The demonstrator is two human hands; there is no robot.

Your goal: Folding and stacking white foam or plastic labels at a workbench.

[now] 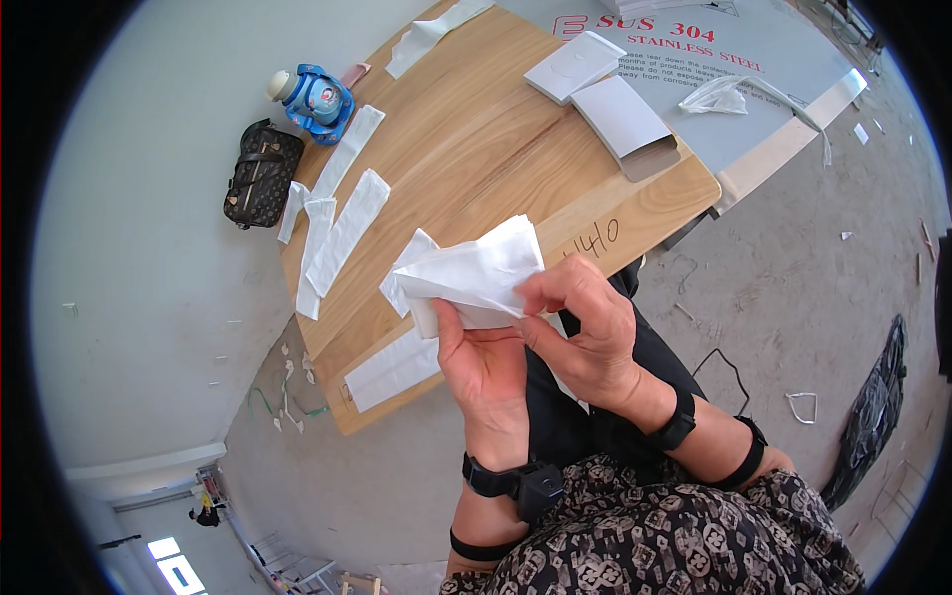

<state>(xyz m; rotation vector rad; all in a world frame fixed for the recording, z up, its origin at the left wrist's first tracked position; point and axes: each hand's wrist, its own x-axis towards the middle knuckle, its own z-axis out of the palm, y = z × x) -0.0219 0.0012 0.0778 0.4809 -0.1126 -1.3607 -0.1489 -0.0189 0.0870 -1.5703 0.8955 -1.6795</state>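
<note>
I see both hands gripping the crumpled white film (476,273): left hand (483,362) underneath, right hand (580,322) pinching its edge. Peeled strips (347,228) lie far-left on the wooden board (476,139); probably more remains.

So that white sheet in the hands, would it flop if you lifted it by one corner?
Probably. The white sheet is creased and bends where the left hand and right hand pinch it, so it seems thin and limp. It looks light, likely to drift in a draught. It may tear if tugged hard.
</note>
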